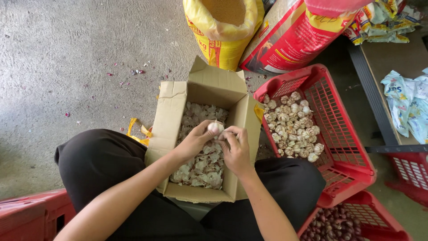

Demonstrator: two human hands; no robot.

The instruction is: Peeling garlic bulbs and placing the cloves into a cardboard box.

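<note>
White garlic bulb (215,127) above peel-filled box (171,111)

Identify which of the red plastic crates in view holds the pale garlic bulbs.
The upper crate right of the cardboard box; the lower one holds dark bulbs.

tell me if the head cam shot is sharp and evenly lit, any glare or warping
Head view: soft, even daylight, no hard glare; the hands and garlic bulb over the cardboard box look sharp; straight edges bow slightly near the frame edges, a wide-lens effect; the lower red basket sits in dimmer light.
</note>
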